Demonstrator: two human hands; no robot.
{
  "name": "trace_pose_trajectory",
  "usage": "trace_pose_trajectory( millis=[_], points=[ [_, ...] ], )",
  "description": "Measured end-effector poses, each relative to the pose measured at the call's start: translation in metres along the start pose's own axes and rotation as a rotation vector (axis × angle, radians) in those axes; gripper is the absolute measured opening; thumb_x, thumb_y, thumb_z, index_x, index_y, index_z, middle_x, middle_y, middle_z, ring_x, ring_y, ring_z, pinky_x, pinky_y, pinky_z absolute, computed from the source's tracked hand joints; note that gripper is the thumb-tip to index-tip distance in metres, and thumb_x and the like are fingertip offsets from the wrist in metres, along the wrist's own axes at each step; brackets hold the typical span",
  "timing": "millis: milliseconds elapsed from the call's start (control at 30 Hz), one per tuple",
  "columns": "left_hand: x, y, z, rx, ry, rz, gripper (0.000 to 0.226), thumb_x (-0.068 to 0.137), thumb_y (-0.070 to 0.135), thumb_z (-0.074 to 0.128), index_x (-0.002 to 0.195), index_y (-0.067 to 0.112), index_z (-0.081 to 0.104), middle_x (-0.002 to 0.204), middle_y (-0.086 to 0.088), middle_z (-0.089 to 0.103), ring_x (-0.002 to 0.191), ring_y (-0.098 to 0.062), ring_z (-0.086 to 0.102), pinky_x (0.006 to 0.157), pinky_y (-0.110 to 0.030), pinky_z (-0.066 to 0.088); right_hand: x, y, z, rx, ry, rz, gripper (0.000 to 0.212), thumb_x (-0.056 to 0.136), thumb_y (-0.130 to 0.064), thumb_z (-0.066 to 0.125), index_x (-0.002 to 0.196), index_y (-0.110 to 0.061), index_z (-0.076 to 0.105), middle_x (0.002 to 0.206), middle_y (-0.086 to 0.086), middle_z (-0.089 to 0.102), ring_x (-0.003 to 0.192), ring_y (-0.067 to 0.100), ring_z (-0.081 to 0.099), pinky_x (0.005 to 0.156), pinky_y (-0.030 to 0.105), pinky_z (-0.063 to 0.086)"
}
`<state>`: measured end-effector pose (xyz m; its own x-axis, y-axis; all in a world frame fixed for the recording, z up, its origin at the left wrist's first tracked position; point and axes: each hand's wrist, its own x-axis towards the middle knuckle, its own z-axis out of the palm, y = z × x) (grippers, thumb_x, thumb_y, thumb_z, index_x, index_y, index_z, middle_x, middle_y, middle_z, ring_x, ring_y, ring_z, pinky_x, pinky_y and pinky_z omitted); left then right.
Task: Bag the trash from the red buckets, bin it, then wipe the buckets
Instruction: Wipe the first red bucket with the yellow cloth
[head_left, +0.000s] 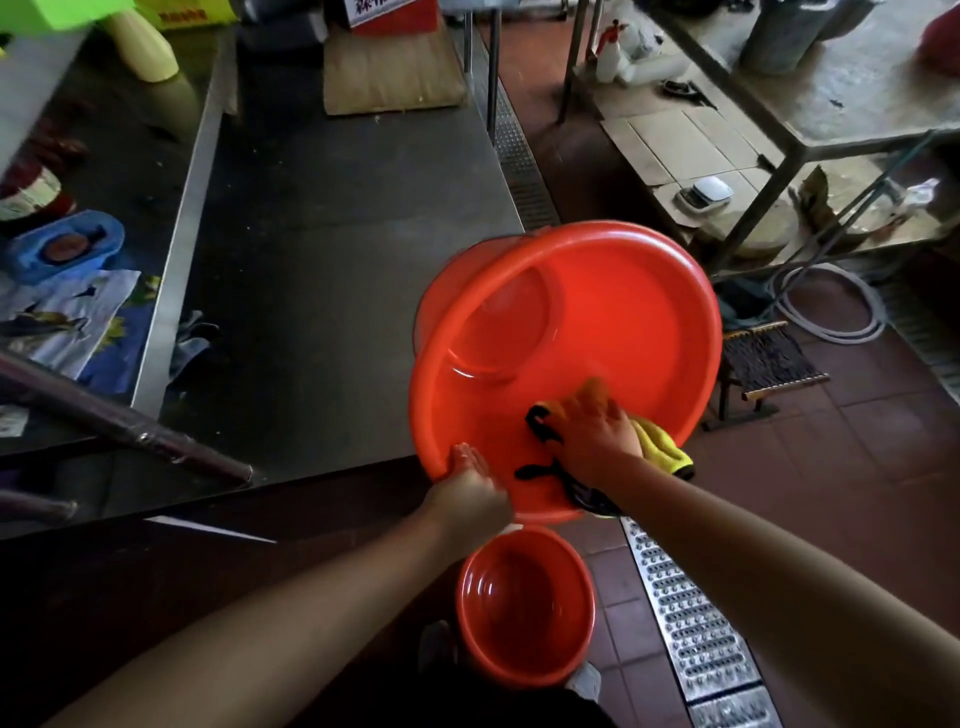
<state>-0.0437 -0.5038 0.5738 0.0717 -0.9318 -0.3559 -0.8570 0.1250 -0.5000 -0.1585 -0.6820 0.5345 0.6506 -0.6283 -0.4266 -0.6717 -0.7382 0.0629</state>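
Left hand (470, 486) gripping rim of tilted red bucket (623, 312) at seven o'clock. Right hand (597, 436) pressing yellow cloth (662, 449) inside, at five o'clock. Second red bucket (524, 605) below, on floor.

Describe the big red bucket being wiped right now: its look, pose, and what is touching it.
The big red bucket looks like glossy orange-red plastic, round, with a rolled rim and a flat circular bottom. It is tilted, mouth toward the camera, at the corner of the steel table. No trash shows inside. The left hand grips its near rim; the right hand presses a yellow cloth with black trim against the inner wall. A smaller red bucket stands below on the floor, apart.
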Motion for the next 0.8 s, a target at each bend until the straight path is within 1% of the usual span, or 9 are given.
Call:
trace_pose_trajectory(
  millis=[67,167,200,300,367,500,567,667,800],
  points=[
    [0.000,0.000,-0.001,0.011,0.001,0.011,0.043,0.067,0.043,0.064,0.081,0.005,0.079,0.082,-0.026,0.072,0.074,-0.042,0.071,0.067,-0.048,0.059,0.001,-0.021,0.004,0.089,-0.023,-0.020,0.053,0.101,-0.049,0.036,0.153,-0.039,0.028,0.158,0.000,0.028,0.149,0.026,0.018,0.116,0.049,0.019],
    [-0.004,-0.005,0.005,0.013,0.067,0.001,0.056,0.077,0.029,0.031,0.081,0.002,0.079,0.082,-0.027,0.071,0.074,-0.043,0.071,0.067,-0.048,0.059,-0.005,-0.046,0.016,0.236,-0.099,-0.219,0.054,0.101,-0.060,0.030,0.152,-0.047,0.024,0.162,-0.002,0.024,0.149,0.024,0.022,0.115,0.050,0.022],
    [-0.005,-0.005,0.006,0.042,0.082,0.004,0.056,0.077,0.025,0.029,0.084,0.001,0.079,0.084,-0.027,0.072,0.075,-0.043,0.071,0.068,-0.047,0.059,-0.001,-0.038,0.015,0.213,-0.110,-0.235,0.054,0.100,-0.060,0.031,0.153,-0.048,0.022,0.163,-0.002,0.024,0.149,0.025,0.021,0.115,0.050,0.022],
    [-0.005,0.000,0.006,0.118,0.050,0.058,0.040,0.077,0.034,0.057,0.092,0.003,0.078,0.089,-0.026,0.072,0.079,-0.042,0.071,0.070,-0.048,0.059,0.023,-0.007,0.007,-0.007,-0.045,-0.059,0.049,0.102,-0.045,0.037,0.151,-0.038,0.032,0.157,0.002,0.028,0.148,0.028,0.016,0.117,0.050,0.016],
    [-0.002,0.002,0.001,0.131,0.033,0.069,0.044,0.071,0.040,0.068,0.093,0.003,0.078,0.090,-0.026,0.072,0.079,-0.043,0.071,0.071,-0.049,0.059,0.035,-0.015,0.007,0.022,-0.058,0.023,0.047,0.103,-0.037,0.036,0.150,-0.033,0.035,0.158,0.006,0.026,0.150,0.030,0.013,0.120,0.052,0.010],
    [-0.002,-0.002,0.006,0.086,0.094,0.051,0.045,0.079,0.030,0.046,0.088,-0.001,0.077,0.087,-0.029,0.071,0.078,-0.045,0.070,0.070,-0.050,0.058,0.036,-0.049,0.019,0.300,-0.175,-0.208,0.054,0.103,-0.051,0.036,0.155,-0.041,0.024,0.162,0.006,0.023,0.149,0.033,0.024,0.119,0.051,0.022],
    [-0.003,-0.003,0.009,0.086,0.100,0.058,0.042,0.074,0.033,0.057,0.087,-0.001,0.077,0.086,-0.028,0.071,0.077,-0.045,0.070,0.070,-0.051,0.058,0.049,-0.027,0.014,0.247,-0.165,-0.158,0.056,0.102,-0.053,0.039,0.154,-0.039,0.028,0.158,0.010,0.027,0.144,0.035,0.031,0.116,0.051,0.030],
    [-0.001,0.000,0.010,0.066,0.086,0.097,0.042,0.060,0.034,0.078,0.082,-0.001,0.076,0.082,-0.028,0.071,0.075,-0.044,0.069,0.070,-0.053,0.058,0.071,-0.018,0.016,0.037,-0.055,0.015,0.045,0.103,-0.041,0.036,0.148,-0.034,0.039,0.157,0.006,0.029,0.149,0.029,0.016,0.120,0.051,0.010],
    [-0.003,-0.003,0.016,0.035,0.113,0.080,0.048,0.058,0.033,0.083,0.085,-0.006,0.075,0.084,-0.032,0.069,0.076,-0.048,0.068,0.068,-0.053,0.058,0.078,-0.051,0.031,0.238,-0.095,-0.152,0.051,0.104,-0.047,0.036,0.153,-0.036,0.030,0.161,0.005,0.025,0.151,0.028,0.012,0.119,0.052,0.013]
  ],
)
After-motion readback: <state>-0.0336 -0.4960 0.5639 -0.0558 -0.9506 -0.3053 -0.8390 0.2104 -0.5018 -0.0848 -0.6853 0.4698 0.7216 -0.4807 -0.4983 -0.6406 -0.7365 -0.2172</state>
